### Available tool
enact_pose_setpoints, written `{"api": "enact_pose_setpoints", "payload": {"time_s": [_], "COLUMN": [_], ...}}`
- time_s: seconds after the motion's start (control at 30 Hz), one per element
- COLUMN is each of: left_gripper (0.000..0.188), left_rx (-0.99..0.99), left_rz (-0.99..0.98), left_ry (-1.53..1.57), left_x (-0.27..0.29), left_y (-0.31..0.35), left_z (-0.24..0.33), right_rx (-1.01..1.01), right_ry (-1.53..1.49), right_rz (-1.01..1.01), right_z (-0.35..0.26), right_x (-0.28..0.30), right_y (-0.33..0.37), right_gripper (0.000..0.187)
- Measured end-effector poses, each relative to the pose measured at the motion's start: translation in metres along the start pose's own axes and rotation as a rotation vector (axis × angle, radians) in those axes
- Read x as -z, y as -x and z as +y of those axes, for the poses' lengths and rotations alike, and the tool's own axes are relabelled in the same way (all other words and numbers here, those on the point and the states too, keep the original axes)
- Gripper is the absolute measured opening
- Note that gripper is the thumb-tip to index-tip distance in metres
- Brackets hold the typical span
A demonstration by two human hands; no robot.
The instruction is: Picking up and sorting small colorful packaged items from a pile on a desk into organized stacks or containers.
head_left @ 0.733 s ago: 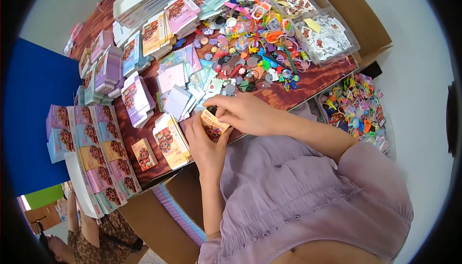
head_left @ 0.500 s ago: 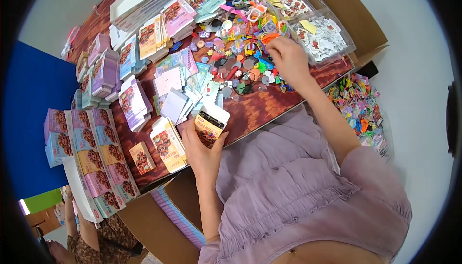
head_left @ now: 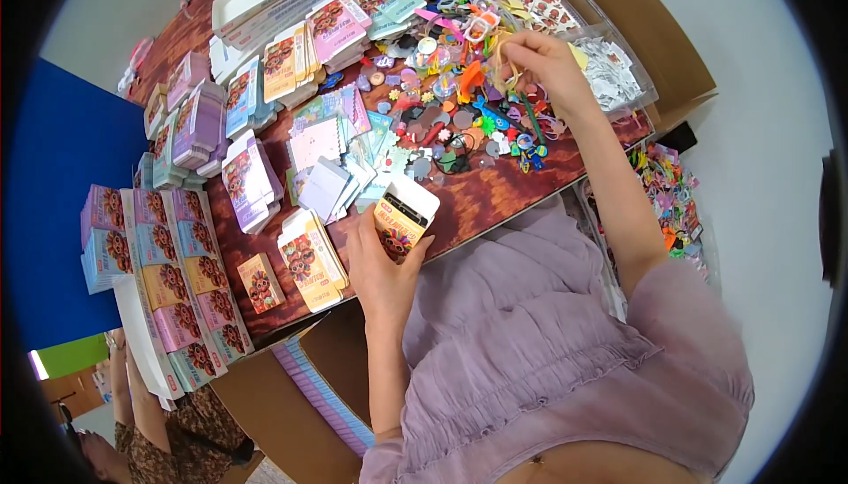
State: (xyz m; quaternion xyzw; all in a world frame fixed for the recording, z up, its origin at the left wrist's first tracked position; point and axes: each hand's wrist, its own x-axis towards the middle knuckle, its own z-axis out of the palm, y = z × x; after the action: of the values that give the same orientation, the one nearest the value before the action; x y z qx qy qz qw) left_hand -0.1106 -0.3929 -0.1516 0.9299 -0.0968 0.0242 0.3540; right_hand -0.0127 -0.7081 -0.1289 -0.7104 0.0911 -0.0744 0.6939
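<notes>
My left hand (head_left: pixel 380 276) grips a small yellow cardboard box (head_left: pixel 399 230) near the table's front edge. The box's white top flap stands up, and something dark shows inside its mouth. Over the heap of small colourful plastic trinkets (head_left: pixel 459 117), my right hand (head_left: pixel 552 73) is closed in a pinch. A pale yellow, see-through looped thing (head_left: pixel 499 67) hangs at its fingertips; its exact kind is unclear. An orange trinket (head_left: pixel 470 79) lies in the heap close by. Left of the heap are loose pastel cards (head_left: pixel 318 148).
Stacks of flat yellow cartons (head_left: pixel 309 263) and purple cartons (head_left: pixel 250 185) line the left side. A tray of filled boxes (head_left: pixel 168 285) stands farther left. Clear bins (head_left: pixel 614 78) hold stickers at the back right. Below are an open cardboard box (head_left: pixel 265 396) and another person (head_left: pixel 181 435).
My right hand has lifted slightly up and to the right, with the pale yellow thing now at its fingers. The yellow box in my left hand has shifted a little rightward in view.
</notes>
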Motion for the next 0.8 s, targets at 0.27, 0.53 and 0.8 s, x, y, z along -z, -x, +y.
{"api": "enact_pose_setpoints", "payload": {"time_s": [0.27,0.53,0.8], "left_gripper": [0.076,0.075,0.072], "left_rx": [-0.001,0.035,0.040], "left_rz": [-0.003,0.015,-0.012], "left_ry": [-0.002,0.044,0.062], "left_x": [0.002,0.004,0.004], "left_y": [-0.001,0.004,0.002], "left_z": [0.001,-0.008,0.002], "right_rx": [-0.054,0.007,0.096], "right_ry": [-0.012,0.404,0.963], "right_rz": [-0.136,-0.494,-0.207], "right_z": [0.007,0.019,0.031], "right_x": [-0.023,-0.034,-0.039], "right_y": [0.018,0.021,0.040], "right_gripper": [0.014,0.015,0.022]}}
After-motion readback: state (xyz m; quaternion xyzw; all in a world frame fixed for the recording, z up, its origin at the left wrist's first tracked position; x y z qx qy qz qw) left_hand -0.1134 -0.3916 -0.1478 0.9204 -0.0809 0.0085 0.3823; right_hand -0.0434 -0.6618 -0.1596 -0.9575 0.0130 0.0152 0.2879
